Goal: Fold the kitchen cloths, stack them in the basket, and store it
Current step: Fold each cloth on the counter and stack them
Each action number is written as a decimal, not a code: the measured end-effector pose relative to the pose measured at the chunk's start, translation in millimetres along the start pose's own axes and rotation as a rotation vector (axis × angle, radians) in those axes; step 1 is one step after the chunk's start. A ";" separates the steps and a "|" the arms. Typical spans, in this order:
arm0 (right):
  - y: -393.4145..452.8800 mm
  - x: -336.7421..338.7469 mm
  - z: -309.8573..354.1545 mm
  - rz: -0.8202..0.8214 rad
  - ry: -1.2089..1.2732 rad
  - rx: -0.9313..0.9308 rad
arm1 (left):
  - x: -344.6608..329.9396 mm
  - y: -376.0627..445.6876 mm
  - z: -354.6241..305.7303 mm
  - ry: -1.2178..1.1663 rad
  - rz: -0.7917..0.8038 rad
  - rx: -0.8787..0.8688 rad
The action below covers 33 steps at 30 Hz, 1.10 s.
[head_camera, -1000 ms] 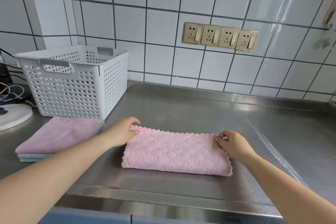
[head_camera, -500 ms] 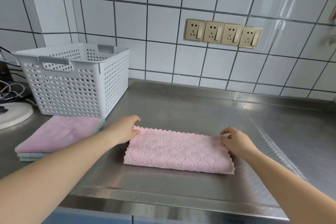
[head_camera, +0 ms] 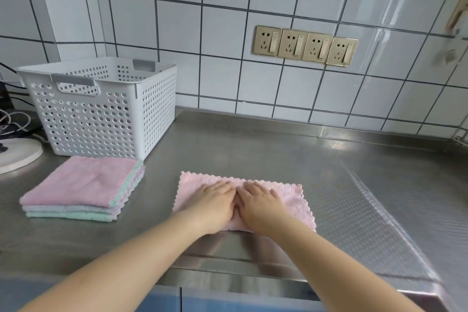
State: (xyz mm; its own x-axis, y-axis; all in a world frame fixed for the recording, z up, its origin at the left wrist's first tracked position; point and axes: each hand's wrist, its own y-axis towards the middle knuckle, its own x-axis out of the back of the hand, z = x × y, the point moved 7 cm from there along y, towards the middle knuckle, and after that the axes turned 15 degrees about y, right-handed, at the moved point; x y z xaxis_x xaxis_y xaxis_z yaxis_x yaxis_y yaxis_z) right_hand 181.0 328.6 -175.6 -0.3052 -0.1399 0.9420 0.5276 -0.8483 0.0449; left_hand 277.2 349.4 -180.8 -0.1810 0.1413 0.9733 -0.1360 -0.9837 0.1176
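With both hands, the left hand and right hand, laid flat and unclenched side by side on the folded pink cloth at the counter's near edge, even outward smoothing is best applied before stacking.

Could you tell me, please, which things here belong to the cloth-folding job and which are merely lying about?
Part of the job:
pink cloth under both hands
stack of folded cloths
white perforated basket

Lying about:
white round base
cables
wall sockets
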 end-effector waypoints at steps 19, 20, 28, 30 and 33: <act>-40.0 19.1 -86.2 0.069 -0.024 -0.295 | -14.2 -24.8 59.1 -0.046 0.228 0.249; -38.6 20.5 -85.4 0.083 -0.043 -0.303 | -11.0 -25.3 57.6 -0.031 0.214 0.244; -20.4 25.6 -21.1 -0.013 -0.073 0.046 | 49.5 -60.4 -28.6 0.004 -0.348 -0.211; -12.0 19.3 -7.1 0.023 0.010 0.062 | 46.0 -58.0 -39.9 0.069 -0.313 -0.243; 1.7 13.1 -3.8 0.058 0.017 0.039 | 40.2 -51.2 -41.0 0.179 -0.319 -0.248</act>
State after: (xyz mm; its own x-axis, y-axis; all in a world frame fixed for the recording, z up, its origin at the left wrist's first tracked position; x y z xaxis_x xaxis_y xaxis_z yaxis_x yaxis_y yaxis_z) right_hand 174.9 323.4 -164.4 -0.2866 -0.1968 0.9376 0.5753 -0.8179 0.0042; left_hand 236.9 409.9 -155.8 -0.2554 0.4719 0.8439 -0.4385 -0.8344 0.3339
